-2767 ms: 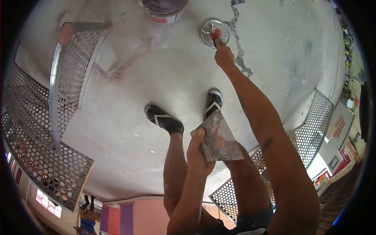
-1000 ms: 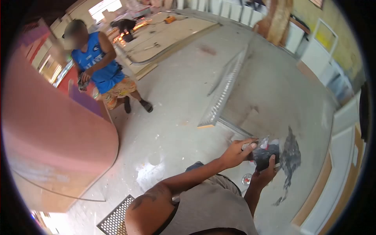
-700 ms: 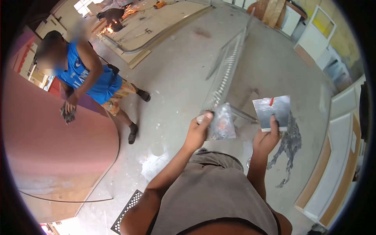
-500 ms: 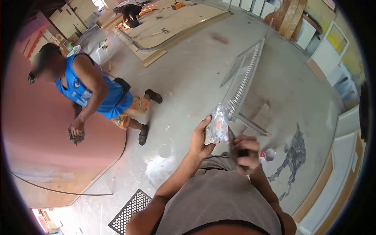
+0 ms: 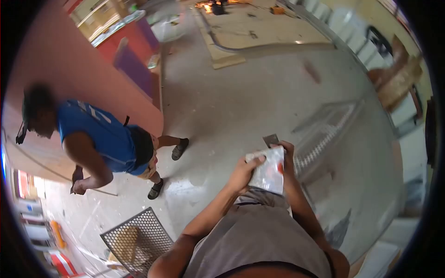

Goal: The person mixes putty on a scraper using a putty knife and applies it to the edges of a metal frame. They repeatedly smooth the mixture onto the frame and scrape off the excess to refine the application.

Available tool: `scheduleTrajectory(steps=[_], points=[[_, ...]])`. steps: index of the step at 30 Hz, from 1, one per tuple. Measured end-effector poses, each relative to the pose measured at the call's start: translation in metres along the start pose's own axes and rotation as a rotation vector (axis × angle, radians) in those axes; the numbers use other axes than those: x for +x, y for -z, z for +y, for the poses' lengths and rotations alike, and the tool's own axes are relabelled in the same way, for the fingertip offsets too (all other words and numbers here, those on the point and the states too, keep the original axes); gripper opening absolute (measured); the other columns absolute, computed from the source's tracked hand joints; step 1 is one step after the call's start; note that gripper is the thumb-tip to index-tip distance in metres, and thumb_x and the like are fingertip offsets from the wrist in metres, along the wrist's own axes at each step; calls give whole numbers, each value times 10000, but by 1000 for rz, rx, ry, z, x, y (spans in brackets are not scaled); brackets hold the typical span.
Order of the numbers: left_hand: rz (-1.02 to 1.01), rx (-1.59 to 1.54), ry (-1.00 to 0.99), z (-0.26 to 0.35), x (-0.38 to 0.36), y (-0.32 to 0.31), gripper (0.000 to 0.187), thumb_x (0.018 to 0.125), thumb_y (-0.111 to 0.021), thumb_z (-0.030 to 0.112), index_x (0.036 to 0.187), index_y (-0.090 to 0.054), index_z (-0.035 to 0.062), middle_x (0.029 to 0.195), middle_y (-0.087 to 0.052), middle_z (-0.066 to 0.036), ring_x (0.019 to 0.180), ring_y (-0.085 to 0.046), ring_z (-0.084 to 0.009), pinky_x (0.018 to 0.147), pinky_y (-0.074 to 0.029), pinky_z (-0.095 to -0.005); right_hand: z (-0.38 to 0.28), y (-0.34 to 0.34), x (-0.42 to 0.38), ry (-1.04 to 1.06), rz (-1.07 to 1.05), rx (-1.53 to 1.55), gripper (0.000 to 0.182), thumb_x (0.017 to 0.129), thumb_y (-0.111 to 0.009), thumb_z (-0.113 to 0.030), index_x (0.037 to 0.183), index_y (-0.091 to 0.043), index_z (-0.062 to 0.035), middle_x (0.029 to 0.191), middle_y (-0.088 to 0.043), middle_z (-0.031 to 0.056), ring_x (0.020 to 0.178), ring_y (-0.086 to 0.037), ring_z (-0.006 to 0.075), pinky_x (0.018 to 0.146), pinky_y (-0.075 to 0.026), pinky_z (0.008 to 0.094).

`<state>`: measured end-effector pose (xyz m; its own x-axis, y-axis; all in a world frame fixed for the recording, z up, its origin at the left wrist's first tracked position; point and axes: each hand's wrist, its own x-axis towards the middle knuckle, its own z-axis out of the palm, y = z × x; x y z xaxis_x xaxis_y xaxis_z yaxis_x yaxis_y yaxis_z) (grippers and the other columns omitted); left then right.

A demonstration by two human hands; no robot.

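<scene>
My left hand [image 5: 243, 173] is closed on a pale, smeared flat board [image 5: 270, 175], its thumb lying over the top face. Just right of the board, my right hand [image 5: 287, 155] is wrapped round a scraper [image 5: 270, 139], whose dark flat blade points up and left beyond the board's far edge. A reddish spot shows on the board near my right fingers. The scraper's handle is mostly hidden by my hand and the board.
A person in a blue top [image 5: 99, 134] bends at the left beside a curved pink panel [image 5: 88, 69]. A perforated metal sheet [image 5: 139, 238] is at the lower left. A blurred metal frame [image 5: 324, 134] lies at the right. Sparks [image 5: 211, 7] show at the far top.
The view has swung left. The scraper blade has moved from beside the board to beyond its far edge, and the board's face shows flatter. The person in blue has bent lower.
</scene>
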<state>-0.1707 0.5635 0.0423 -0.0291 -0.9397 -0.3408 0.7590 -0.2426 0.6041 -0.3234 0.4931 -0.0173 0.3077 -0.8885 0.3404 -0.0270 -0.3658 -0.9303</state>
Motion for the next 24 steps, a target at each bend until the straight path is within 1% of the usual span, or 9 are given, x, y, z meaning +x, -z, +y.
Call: scheduleTrajectory(steps=[1, 4, 6, 10, 11, 15, 17, 19, 24], points=[[-18, 99, 0, 14, 15, 2, 268, 919, -613, 229, 1074, -591, 12, 944, -654, -81, 833, -642, -148, 751, -532, -291, 0, 11, 44, 234, -228, -451, 260, 917, -554, -129, 1168, -555, -63, 1188, -487, 133, 1113, -491, 290, 987, -389, 350], [109, 36, -120, 44, 89, -20, 312, 921, -613, 277, 1091, -606, 15, 934, -662, -62, 834, -643, -144, 745, -529, -291, 169, 72, 74, -574, -209, 31, 522, 940, -556, -324, 1328, -460, 11, 1354, -438, 210, 1312, -395, 293, 1062, -379, 427], [154, -149, -148, 71, 144, -22, 308, 926, -596, 293, 1068, -609, 20, 927, -663, -56, 808, -661, -149, 711, -543, -302, 9, 33, 160, -967, 501, 1008, 416, 943, -524, -209, 1317, -477, -34, 992, -654, 126, 881, -652, 266, 830, -526, 417], [209, -101, -417, 92, 275, -34, 317, 913, -606, 323, 1019, -628, 25, 893, -651, -33, 765, -620, -129, 680, -508, -290, 59, 31, 249, -863, 161, 717, 443, 943, -533, -264, 1291, -483, 5, 1097, -616, 157, 979, -619, 274, 869, -509, 419], [197, 58, -489, 98, 224, -14, 315, 912, -602, 334, 987, -633, 29, 863, -636, -14, 743, -587, -106, 657, -480, -277, 51, 4, 230, -754, 95, 626, 452, 943, -536, -278, 1284, -485, 14, 1124, -607, 164, 1003, -611, 276, 879, -505, 420], [159, 390, -400, 116, 208, -30, 287, 911, -580, 351, 971, -635, 77, 808, -586, 10, 761, -509, -91, 698, -429, -272, 130, -6, 286, 106, -81, 146, 502, 943, -545, -334, 1258, -491, 53, 1229, -569, 195, 1101, -579, 283, 918, -488, 422], [349, 312, -632, 108, 260, -24, 343, 921, -555, 401, 979, -630, 71, 816, -594, 6, 755, -512, -109, 681, -428, -290, 98, 12, 350, -774, -431, 1051, 440, 914, -602, -354, 1192, -566, -15, 1172, -588, 117, 1057, -570, 241, 844, -481, 386], [553, 354, -410, 143, 271, -7, 452, 915, -535, 486, 988, -629, 50, 806, -598, 2, 730, -515, -122, 648, -427, -317, 87, 7, 361, -795, 198, 807, 393, 913, -615, -349, 1164, -584, -49, 1108, -598, 65, 1015, -571, 204, 804, -471, 359], [721, 298, -287, 177, 331, 5, 629, 965, -451, 539, 1216, -579, -24, 1067, -608, -135, 940, -569, -166, 826, -459, -310, 50, -8, 360, -782, 445, 559, 315, 908, -644, -246, 1116, -571, -21, 1010, -592, 65, 863, -603, 176, 593, -454, 319]])
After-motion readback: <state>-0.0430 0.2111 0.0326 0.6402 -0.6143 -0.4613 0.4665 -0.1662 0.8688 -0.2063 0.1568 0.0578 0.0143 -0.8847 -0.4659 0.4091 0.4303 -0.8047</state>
